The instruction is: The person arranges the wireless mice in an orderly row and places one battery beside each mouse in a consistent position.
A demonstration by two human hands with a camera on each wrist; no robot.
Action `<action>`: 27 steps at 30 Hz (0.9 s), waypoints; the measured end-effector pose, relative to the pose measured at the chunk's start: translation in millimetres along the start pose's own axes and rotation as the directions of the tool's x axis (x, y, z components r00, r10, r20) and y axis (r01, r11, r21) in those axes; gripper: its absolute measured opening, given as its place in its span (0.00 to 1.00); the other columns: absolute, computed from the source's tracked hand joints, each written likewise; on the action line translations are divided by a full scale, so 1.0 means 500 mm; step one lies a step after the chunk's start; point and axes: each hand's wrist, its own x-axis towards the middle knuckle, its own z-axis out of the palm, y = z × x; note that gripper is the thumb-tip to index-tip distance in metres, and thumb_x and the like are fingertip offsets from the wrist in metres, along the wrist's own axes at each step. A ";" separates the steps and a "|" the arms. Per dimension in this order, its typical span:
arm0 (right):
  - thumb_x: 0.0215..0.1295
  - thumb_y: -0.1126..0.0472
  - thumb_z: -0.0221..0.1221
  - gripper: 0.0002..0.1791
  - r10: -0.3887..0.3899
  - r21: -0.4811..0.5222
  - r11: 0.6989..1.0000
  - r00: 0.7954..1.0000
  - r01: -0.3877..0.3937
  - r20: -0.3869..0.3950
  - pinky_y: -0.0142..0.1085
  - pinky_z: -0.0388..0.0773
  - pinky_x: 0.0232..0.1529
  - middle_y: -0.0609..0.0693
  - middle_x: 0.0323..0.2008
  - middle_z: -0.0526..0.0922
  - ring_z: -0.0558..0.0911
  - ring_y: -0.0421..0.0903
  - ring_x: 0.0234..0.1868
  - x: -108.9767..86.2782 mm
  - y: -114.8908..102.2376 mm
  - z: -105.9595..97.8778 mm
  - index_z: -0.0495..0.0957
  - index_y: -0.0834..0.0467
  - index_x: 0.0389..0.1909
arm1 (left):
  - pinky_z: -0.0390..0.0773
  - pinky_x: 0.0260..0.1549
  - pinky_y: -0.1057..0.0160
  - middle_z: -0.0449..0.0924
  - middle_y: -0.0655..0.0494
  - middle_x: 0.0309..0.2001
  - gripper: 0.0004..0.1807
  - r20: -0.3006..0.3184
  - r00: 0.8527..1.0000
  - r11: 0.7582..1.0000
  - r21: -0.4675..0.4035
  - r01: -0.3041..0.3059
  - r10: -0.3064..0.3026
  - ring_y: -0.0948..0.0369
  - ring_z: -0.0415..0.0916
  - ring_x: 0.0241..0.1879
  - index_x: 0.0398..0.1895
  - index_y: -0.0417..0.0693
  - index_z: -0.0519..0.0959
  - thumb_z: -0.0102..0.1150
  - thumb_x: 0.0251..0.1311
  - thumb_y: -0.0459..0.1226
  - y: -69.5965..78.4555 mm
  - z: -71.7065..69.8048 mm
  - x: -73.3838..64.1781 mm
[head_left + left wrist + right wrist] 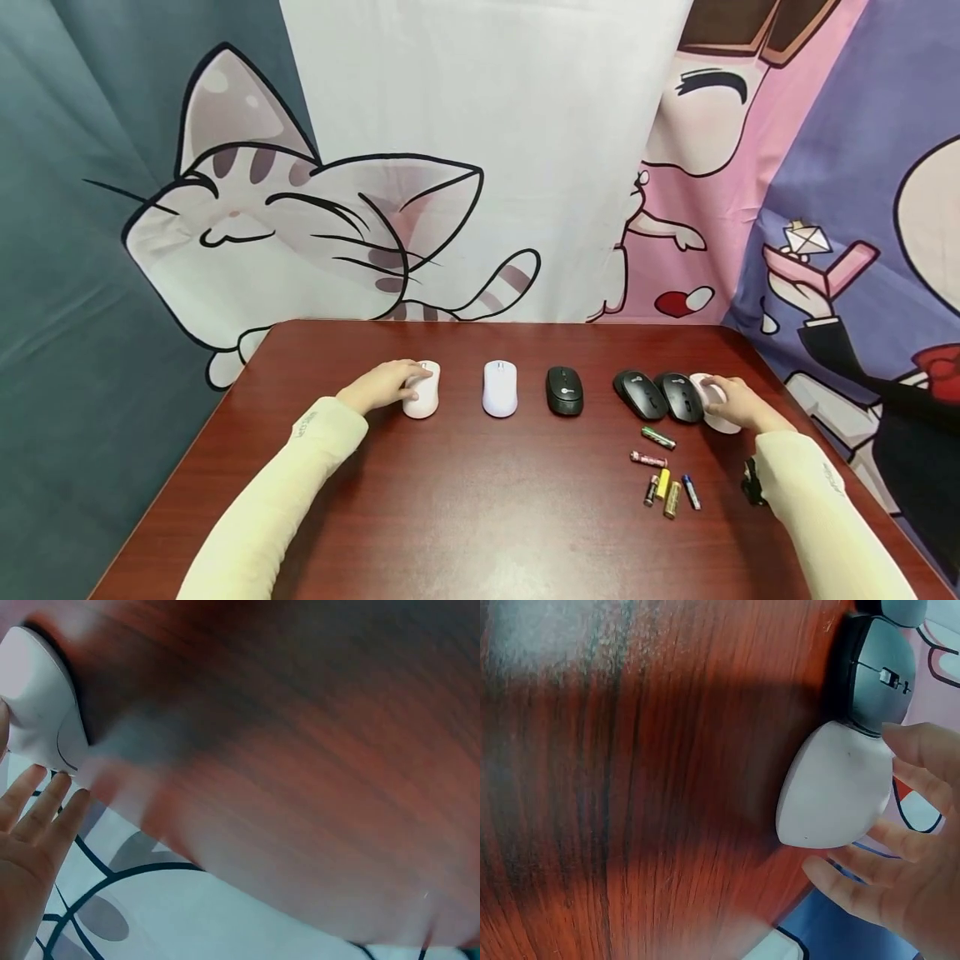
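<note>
At the left of the row, my left hand (384, 385) touches a white computer mouse (422, 393). The left wrist view shows its fingers (46, 817) fairly straight by the edge of that mouse (37, 697). Far right, my right hand (738, 404) is at another white mouse (718, 408), its fingers loosely spread around it. In the right wrist view the thumb lies near where this mouse (834, 791) meets a black mouse (885, 675). Two black mice, the left one (640, 394) and the right one (679, 397), sit side by side next to it.
Between the hands stand a white mouse (500, 389) and a black mouse (564, 391). Several loose batteries lie nearer on the right, including a green one (658, 437), a pink one (648, 459) and a blue one (692, 492). A printed curtain (480, 100) hangs behind the table (465, 517).
</note>
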 end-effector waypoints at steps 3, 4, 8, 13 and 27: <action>0.47 0.68 0.59 0.26 0.005 -0.002 1.000 1.000 -0.005 0.006 0.64 0.66 0.46 0.81 0.43 0.68 0.66 0.74 0.48 0.007 0.002 -0.001 0.68 0.76 0.47 | 0.72 0.55 0.51 0.77 0.42 0.54 0.23 -0.002 1.000 1.000 0.019 0.003 -0.003 0.47 0.73 0.56 0.54 0.40 0.78 0.65 0.52 0.35 0.000 -0.001 0.000; 0.47 0.68 0.59 0.26 0.008 0.002 1.000 1.000 -0.008 0.010 0.64 0.66 0.46 0.81 0.43 0.68 0.66 0.74 0.48 0.009 0.003 -0.001 0.67 0.76 0.47 | 0.72 0.55 0.51 0.78 0.42 0.54 0.23 -0.002 1.000 1.000 0.016 0.007 -0.007 0.47 0.74 0.56 0.54 0.40 0.78 0.65 0.52 0.35 0.001 -0.003 0.000; 0.45 0.67 0.59 0.28 0.016 0.004 1.000 0.999 -0.016 0.030 0.64 0.67 0.46 0.81 0.44 0.67 0.66 0.74 0.48 0.015 0.011 0.000 0.66 0.77 0.49 | 0.73 0.53 0.52 0.78 0.43 0.54 0.23 -0.001 1.000 1.000 0.029 -0.006 0.006 0.48 0.75 0.55 0.54 0.40 0.78 0.65 0.52 0.35 0.000 -0.003 0.001; 0.45 0.69 0.60 0.28 -0.029 -0.007 1.000 0.999 0.029 0.033 0.64 0.66 0.47 0.80 0.45 0.68 0.65 0.73 0.49 0.022 0.020 0.005 0.67 0.76 0.49 | 0.74 0.51 0.53 0.79 0.44 0.53 0.23 0.006 1.000 0.998 0.050 -0.026 0.026 0.48 0.76 0.52 0.54 0.41 0.78 0.65 0.53 0.37 -0.002 -0.004 0.000; 0.46 0.68 0.59 0.25 -0.038 -0.055 0.997 0.991 0.046 0.131 0.61 0.70 0.46 0.78 0.42 0.71 0.70 0.72 0.45 0.042 0.008 -0.013 0.69 0.76 0.47 | 0.78 0.43 0.55 0.79 0.41 0.52 0.27 0.009 0.995 0.994 0.043 -0.099 0.099 0.49 0.81 0.39 0.59 0.45 0.75 0.65 0.53 0.34 -0.017 -0.004 -0.017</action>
